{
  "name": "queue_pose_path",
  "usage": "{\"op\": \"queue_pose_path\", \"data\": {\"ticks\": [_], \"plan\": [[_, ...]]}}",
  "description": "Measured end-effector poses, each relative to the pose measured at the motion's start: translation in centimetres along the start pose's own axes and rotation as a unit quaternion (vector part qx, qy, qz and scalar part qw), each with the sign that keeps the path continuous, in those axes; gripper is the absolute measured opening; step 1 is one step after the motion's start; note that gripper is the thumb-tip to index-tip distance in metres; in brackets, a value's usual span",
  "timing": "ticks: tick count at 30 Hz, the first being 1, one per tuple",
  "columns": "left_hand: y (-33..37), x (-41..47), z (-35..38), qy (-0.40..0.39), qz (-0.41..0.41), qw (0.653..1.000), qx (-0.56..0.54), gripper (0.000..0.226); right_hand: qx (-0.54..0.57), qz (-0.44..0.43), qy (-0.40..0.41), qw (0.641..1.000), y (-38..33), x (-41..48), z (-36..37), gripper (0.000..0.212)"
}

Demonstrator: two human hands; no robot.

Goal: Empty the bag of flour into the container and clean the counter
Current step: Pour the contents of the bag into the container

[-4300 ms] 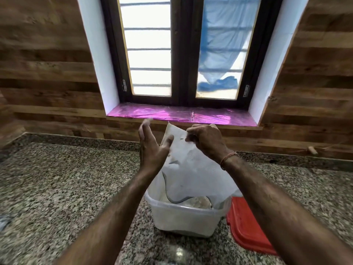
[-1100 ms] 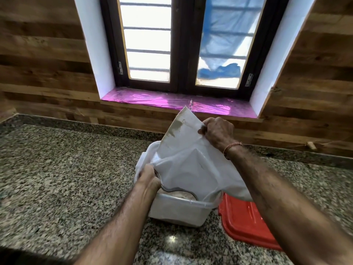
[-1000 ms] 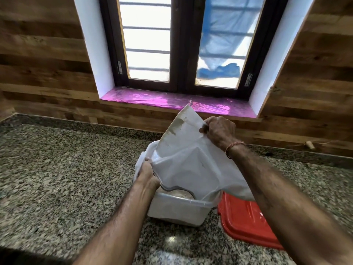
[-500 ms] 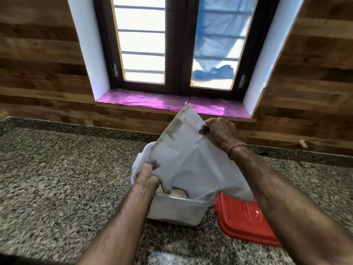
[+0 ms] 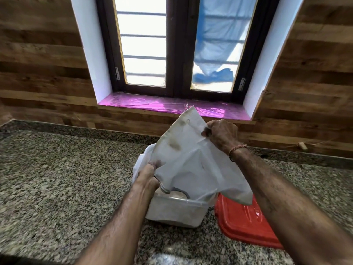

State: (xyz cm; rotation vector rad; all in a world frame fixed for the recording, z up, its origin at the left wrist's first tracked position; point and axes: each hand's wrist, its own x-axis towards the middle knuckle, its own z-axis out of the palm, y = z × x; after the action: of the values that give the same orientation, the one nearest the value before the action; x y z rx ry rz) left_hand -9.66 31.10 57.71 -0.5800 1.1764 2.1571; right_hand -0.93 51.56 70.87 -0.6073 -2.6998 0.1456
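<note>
The speckled granite counter (image 5: 57, 178) spreads out to the left of the left hand (image 5: 148, 175). That hand's fingers (image 5: 152, 165) are curled tight, pinching the lower left edge of the white flour bag (image 5: 191, 163) just above the near left corner of the clear plastic container (image 5: 175, 213). The bag is upended, its open mouth hanging inside the container directly below those fingers, where pale flour (image 5: 178, 194) shows at the opening. Up and to the right, the right hand (image 5: 221, 133) is closed on the bag's raised bottom edge, lifting it high. A thread bracelet (image 5: 236, 150) circles that wrist. Below the right forearm, a red lid (image 5: 242, 220) lies flat on the counter, just beside the container's right wall.
</note>
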Motion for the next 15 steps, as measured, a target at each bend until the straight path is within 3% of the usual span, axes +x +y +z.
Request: {"op": "queue_pose_path", "data": {"ticks": [1, 3, 5, 8, 9, 12, 15], "plan": [[-0.2, 1.5, -0.3, 0.001, -0.001, 1.000, -0.010, 0.018, 0.001, -0.002, 0.004, 1.000, -0.2, -0.1, 0.1, 0.015], [-0.6, 2.6, -0.8, 0.009, 0.056, 0.998, 0.008, 0.048, -0.001, -0.004, 0.020, 1.000, -0.6, -0.4, 0.2, 0.015], [-0.9, 0.5, -0.8, 0.030, 0.154, 0.985, 0.073, 0.038, -0.011, -0.016, 0.028, 0.999, -0.7, -0.5, 0.0, 0.015], [-1.0, -0.3, -0.5, 0.020, 0.100, 0.983, 0.153, 0.013, -0.025, -0.047, 0.028, 0.998, -0.6, -0.6, -0.4, 0.013], [-1.0, 0.8, -0.4, 0.017, 0.080, 0.978, 0.192, 0.014, -0.027, -0.057, 0.030, 0.998, -0.9, -0.7, -0.5, 0.014], [-1.1, 2.7, -1.1, 0.059, 0.153, 0.944, 0.285, 0.054, -0.042, -0.100, 0.038, 0.993, -1.7, -0.9, -0.7, 0.017], [-1.1, -0.2, -0.1, 0.008, 0.199, 0.929, 0.312, 0.053, -0.077, -0.141, 0.024, 0.987, -2.4, -1.1, -1.4, 0.019]]}}
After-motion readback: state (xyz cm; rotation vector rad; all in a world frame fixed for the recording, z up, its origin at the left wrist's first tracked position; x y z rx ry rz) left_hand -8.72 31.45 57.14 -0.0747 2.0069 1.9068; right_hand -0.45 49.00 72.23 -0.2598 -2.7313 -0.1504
